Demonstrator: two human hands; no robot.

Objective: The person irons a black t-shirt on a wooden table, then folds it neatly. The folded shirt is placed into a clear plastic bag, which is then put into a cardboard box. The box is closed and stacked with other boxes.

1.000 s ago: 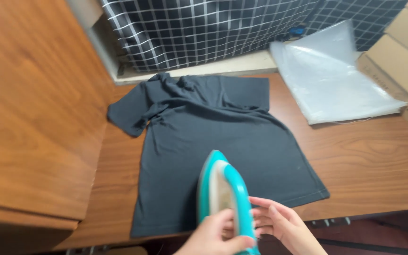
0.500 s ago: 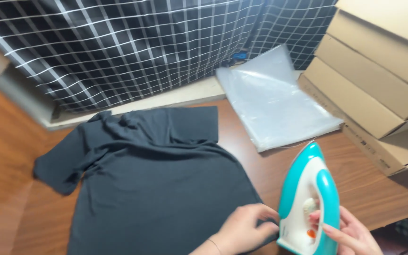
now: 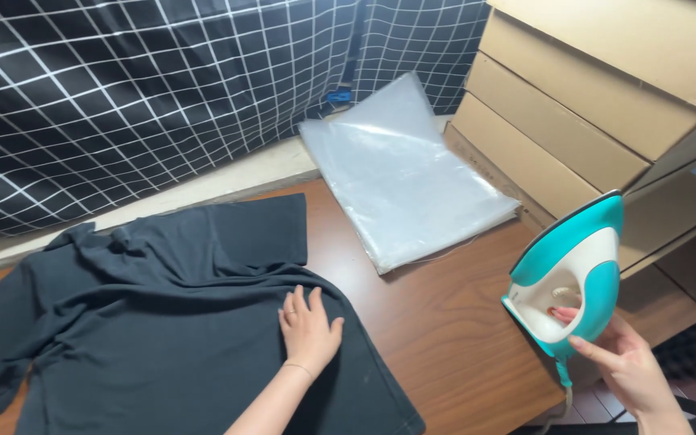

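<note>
Head view, looking down on a wooden tabletop (image 3: 445, 322). The left hand (image 3: 309, 329) lies flat and released, palm down with fingers spread, pressing on a dark T-shirt (image 3: 163, 322); a thin ring shows on one finger and a fine bracelet at the wrist. The T-shirt is spread over the left part of the tabletop, wrinkled near the collar and the far sleeve, with its near hem running off the lower edge of the view. The right hand (image 3: 626, 362) grasps a turquoise and white steam iron (image 3: 569, 278) by its handle, fingers hooked through the handle opening. The iron is held at the right edge of the tabletop, tilted up on its heel with the tip pointing upward and to the right, well apart from the T-shirt; whether its heel touches the tabletop cannot be told. A cord hangs from its lower end. Behind the T-shirt, a stack of clear plastic bags (image 3: 400, 181) lies flat on the tabletop, near the wall. A black cloth with a white grid pattern (image 3: 163, 89) hangs along the back. To the right, brown cardboard boxes (image 3: 573, 105) are stacked just beside the plastic bags.
</note>
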